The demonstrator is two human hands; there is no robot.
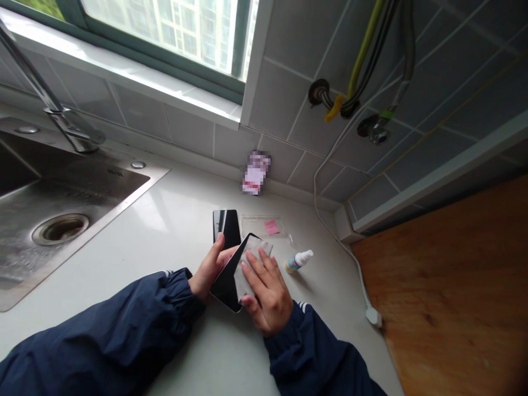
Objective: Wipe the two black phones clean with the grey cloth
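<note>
My left hand (208,269) grips a black-screened smartphone (226,285) by its left side, tilted above the counter. On the phone's screen lies a thin grey cloth (242,286) with a zigzag edge. My right hand (270,294) presses the cloth flat against the glass with its fingers stretched over it. Just behind the left hand, a second glossy black phone (225,221) rests on the counter, its lower end hidden by the thumb. A clear plastic tray or case (252,224) with a pink slip (271,227) sits beside it. To the right stands a small white-capped spray bottle (299,260).
A steel sink (154,179) with a tall faucet (66,126) is on the left. A blurred-out phone-like item (256,173) leans on the tiled wall. A white cable (330,225) runs down to a plug (373,316) by a wooden board (449,286).
</note>
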